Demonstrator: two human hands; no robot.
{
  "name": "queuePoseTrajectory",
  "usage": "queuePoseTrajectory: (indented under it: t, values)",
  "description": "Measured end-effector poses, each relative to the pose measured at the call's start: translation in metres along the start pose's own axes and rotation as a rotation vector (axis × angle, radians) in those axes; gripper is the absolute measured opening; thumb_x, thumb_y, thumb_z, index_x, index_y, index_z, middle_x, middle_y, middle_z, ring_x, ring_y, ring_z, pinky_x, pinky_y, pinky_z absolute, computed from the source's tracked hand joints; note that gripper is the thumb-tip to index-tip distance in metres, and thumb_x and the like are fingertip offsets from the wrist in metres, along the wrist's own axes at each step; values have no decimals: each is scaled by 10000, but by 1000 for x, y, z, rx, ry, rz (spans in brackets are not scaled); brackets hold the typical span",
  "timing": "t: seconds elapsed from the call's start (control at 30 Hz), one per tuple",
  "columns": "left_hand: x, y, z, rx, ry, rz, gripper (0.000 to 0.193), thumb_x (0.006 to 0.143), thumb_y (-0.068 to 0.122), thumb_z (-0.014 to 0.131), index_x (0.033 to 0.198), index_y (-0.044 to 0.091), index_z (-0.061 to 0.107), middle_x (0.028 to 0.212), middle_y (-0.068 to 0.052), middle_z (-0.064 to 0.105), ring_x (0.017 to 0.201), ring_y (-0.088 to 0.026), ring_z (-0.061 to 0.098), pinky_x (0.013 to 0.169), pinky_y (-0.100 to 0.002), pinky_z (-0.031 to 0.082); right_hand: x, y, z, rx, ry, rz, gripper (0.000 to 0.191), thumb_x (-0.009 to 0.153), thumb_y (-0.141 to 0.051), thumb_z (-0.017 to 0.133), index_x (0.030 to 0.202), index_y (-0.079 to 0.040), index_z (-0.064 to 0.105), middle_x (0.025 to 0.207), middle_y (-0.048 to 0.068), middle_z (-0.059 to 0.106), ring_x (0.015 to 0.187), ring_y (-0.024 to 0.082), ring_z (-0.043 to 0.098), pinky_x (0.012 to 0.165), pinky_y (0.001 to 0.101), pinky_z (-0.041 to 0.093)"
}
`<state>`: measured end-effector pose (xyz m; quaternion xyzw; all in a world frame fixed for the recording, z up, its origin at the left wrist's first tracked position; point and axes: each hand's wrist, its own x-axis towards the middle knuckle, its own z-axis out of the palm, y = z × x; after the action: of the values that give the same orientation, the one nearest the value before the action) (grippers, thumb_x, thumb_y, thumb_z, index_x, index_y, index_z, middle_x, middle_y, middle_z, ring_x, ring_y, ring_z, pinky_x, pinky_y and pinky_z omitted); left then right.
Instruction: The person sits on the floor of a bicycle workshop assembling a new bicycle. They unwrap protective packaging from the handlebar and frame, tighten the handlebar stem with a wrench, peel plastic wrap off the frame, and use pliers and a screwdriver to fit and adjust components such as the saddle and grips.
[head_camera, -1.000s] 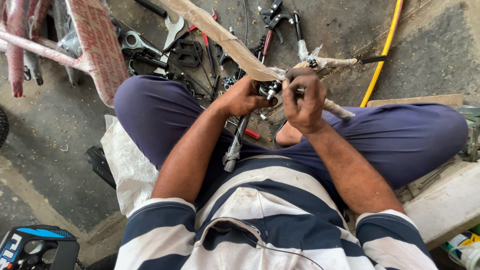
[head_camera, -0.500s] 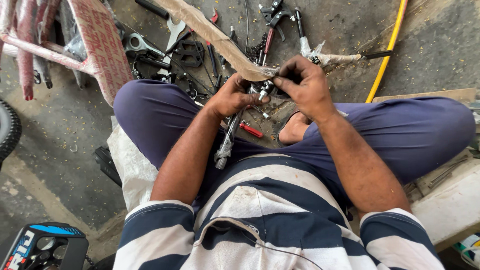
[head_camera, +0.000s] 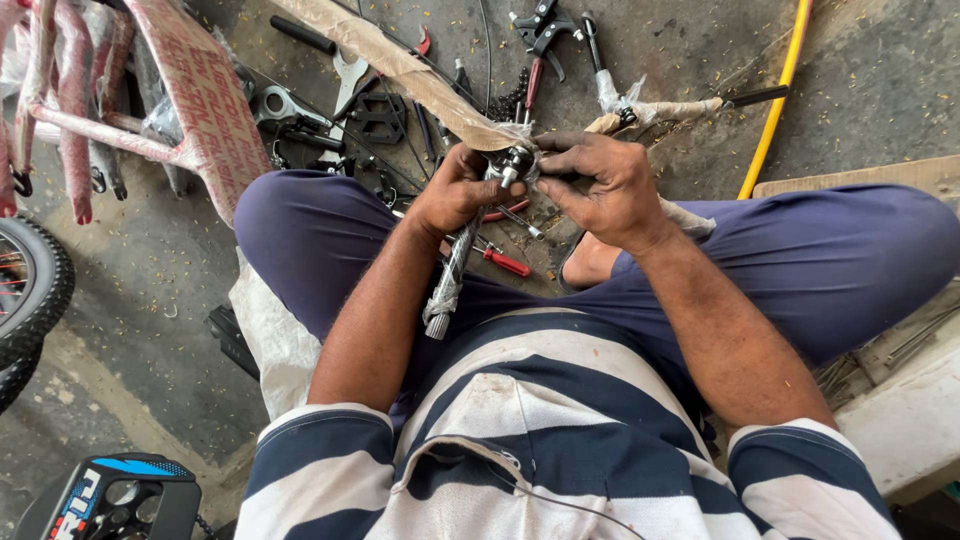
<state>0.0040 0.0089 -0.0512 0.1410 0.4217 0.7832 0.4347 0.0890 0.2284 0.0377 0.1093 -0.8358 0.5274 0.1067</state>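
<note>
Here, the left hand (head_camera: 455, 195) grips a paper-wrapped metal handlebar (head_camera: 452, 268) held over the lap, fingers closed around the tube. The right hand (head_camera: 605, 185) pinches a small shiny clamp fitting (head_camera: 515, 165) at its far end. Pliers (head_camera: 540, 35) and a black pedal (head_camera: 378, 115) lie on the gritty concrete floor (head_camera: 860, 90) beyond.

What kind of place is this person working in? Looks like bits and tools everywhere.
Most likely a bicycle repair or assembly shop, worked on the bare floor. A paper-wrapped pink bicycle frame, a tyre, a loose pedal and scattered spanners and cutters point to it.
</note>
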Motion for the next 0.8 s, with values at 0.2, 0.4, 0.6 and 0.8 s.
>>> queuePoseTrajectory:
  t: [0.2,0.4,0.6,0.8]
  values:
    - [-2,-2,-1,8,30,-13,443,892,-79,773,1305,30,655,1195,-32,712,1093,-140,674,960,-339,595,-3,1,2,5,11,23,221,860,-19,837,1063,-18,751,1215,166,743,1024,228,761,841,303,624]
    - [-5,-2,-2,38,59,-11,467,875,-70,770,1310,42,645,1216,-21,707,1115,-130,663,968,-319,580,-1,-5,5,-10,7,15,225,863,-11,818,1075,-15,744,1251,164,734,1043,234,762,861,314,631]
    - [-3,-4,-4,-35,63,21,417,913,-55,783,1304,11,654,1210,-49,711,1101,-170,668,970,-350,566,-4,-11,12,-274,111,-132,297,842,-58,817,1119,-29,712,1272,213,682,1120,322,705,949,383,591]
    - [6,2,-3,84,232,197,447,910,65,776,1332,45,628,1278,-23,702,1204,-174,624,1086,-342,485,-19,1,35,34,283,187,272,1029,-238,787,1109,-36,625,1002,61,688,854,219,674,800,353,573]
